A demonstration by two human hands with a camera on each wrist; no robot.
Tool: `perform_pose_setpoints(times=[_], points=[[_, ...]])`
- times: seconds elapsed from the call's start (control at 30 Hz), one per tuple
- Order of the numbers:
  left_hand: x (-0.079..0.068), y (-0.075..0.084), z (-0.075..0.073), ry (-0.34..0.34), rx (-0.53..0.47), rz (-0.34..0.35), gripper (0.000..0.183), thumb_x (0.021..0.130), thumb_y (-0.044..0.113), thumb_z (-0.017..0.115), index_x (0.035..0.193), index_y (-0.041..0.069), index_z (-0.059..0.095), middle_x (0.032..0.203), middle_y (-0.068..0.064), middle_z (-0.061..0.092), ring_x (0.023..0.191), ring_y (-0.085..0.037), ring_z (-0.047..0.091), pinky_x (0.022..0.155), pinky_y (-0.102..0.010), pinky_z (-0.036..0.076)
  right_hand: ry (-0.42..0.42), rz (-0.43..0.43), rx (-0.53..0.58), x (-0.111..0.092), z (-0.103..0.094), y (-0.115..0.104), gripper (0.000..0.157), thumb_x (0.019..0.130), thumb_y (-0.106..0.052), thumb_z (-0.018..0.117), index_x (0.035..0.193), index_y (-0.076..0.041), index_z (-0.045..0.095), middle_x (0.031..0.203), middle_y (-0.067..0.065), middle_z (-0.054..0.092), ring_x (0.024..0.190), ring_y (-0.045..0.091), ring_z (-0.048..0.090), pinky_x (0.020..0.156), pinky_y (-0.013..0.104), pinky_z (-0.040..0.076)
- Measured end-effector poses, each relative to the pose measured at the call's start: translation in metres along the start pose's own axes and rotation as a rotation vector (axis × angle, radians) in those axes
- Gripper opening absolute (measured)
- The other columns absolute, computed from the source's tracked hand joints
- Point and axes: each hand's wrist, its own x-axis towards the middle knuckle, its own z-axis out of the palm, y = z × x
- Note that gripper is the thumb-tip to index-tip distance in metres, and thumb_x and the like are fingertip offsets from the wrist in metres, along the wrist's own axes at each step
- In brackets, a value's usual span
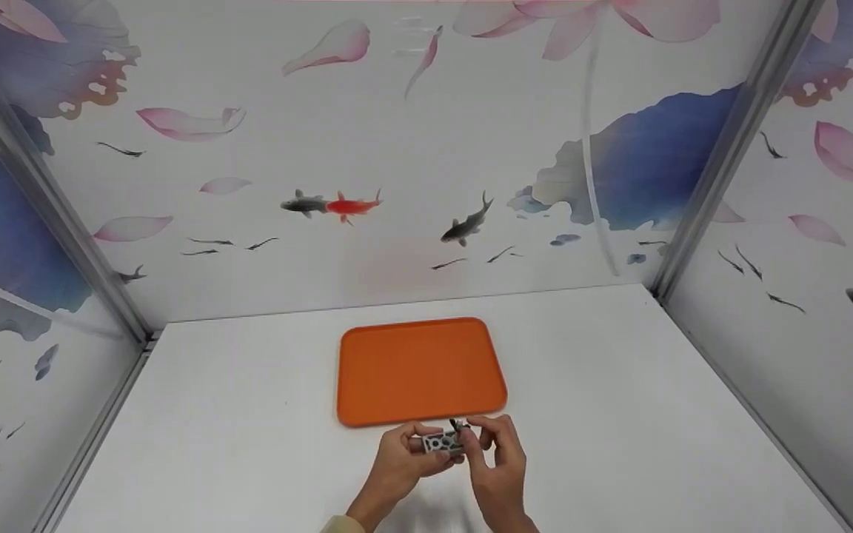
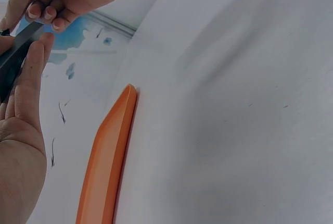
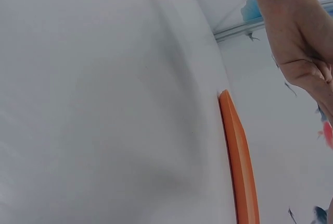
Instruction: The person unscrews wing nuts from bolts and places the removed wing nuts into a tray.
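In the head view, a small grey block with round holes [image 1: 443, 443] is held just in front of the tray's near edge. My left hand [image 1: 406, 457] grips its left end between thumb and fingers. At its right end, my right hand [image 1: 499, 460] pinches with thumb and forefinger, where a small dark piece [image 1: 456, 424] sticks up. The left wrist view shows the block [image 2: 21, 52] edge-on as a dark grey bar, partly cut off by the frame. In the right wrist view the left hand [image 3: 299, 41] appears, but the block is out of sight.
An orange tray [image 1: 420, 371] lies on the white table [image 1: 249, 414] just beyond the hands. Printed panels [image 1: 397, 148] with fish and petals stand at the back and both sides, joined by metal corner posts [image 1: 730, 163].
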Motion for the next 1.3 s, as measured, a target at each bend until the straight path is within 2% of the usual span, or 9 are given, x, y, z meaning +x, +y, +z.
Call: perform_pose_setpoints(times=[0.47, 0.7, 0.87, 1.07, 1.3], points=[[0.0028, -0.0007, 0.0013, 0.011, 0.023, 0.005, 0.04, 0.08, -0.002, 0.072, 0.118, -0.01, 0.059, 0.107, -0.023, 0.074, 0.093, -0.03, 0.077, 0.083, -0.035, 0.065, 0.032, 0.052, 0.016, 0.0053, -0.0007, -0.0024, 0.02, 0.089, 0.01, 0.065, 0.103, -0.004, 0.065, 0.082, 0.003, 0.049, 0.071, 0.011, 0.042, 0.059, 0.023, 0.04], [0.0025, -0.0018, 0.0004, 0.011, 0.038, 0.014, 0.04, 0.08, -0.002, 0.072, 0.117, -0.01, 0.059, 0.107, -0.023, 0.074, 0.093, -0.029, 0.077, 0.083, -0.036, 0.065, 0.035, 0.026, 0.022, 0.0042, 0.0002, 0.0001, 0.024, 0.087, 0.014, 0.064, 0.101, -0.004, 0.067, 0.084, 0.005, 0.053, 0.071, 0.011, 0.042, 0.059, 0.023, 0.04], [0.0024, -0.0027, 0.0004, 0.01, 0.029, 0.011, 0.04, 0.08, -0.002, 0.073, 0.118, -0.01, 0.059, 0.107, -0.022, 0.074, 0.092, -0.028, 0.077, 0.083, -0.036, 0.065, 0.011, 0.017, 0.019, 0.0013, -0.0002, 0.002, 0.025, 0.088, 0.015, 0.062, 0.106, -0.001, 0.068, 0.084, 0.006, 0.05, 0.072, 0.011, 0.041, 0.059, 0.024, 0.04], [0.0019, -0.0025, 0.0009, 0.009, 0.034, 0.004, 0.039, 0.081, -0.003, 0.072, 0.117, -0.01, 0.059, 0.105, -0.022, 0.075, 0.092, -0.028, 0.077, 0.082, -0.034, 0.065, -0.036, 0.06, 0.048, 0.0001, -0.0017, -0.0037, 0.023, 0.092, 0.01, 0.06, 0.112, 0.0, 0.068, 0.086, 0.003, 0.047, 0.074, 0.011, 0.042, 0.061, 0.024, 0.04], [0.0031, 0.0002, 0.0014, 0.016, 0.057, 0.001, 0.039, 0.08, -0.002, 0.072, 0.117, -0.009, 0.061, 0.103, -0.019, 0.075, 0.093, -0.024, 0.076, 0.082, -0.033, 0.065, -0.05, 0.081, 0.053, 0.0001, -0.0005, -0.0053, 0.025, 0.091, 0.009, 0.062, 0.113, 0.0, 0.067, 0.085, 0.0, 0.044, 0.075, 0.01, 0.041, 0.062, 0.024, 0.039]])
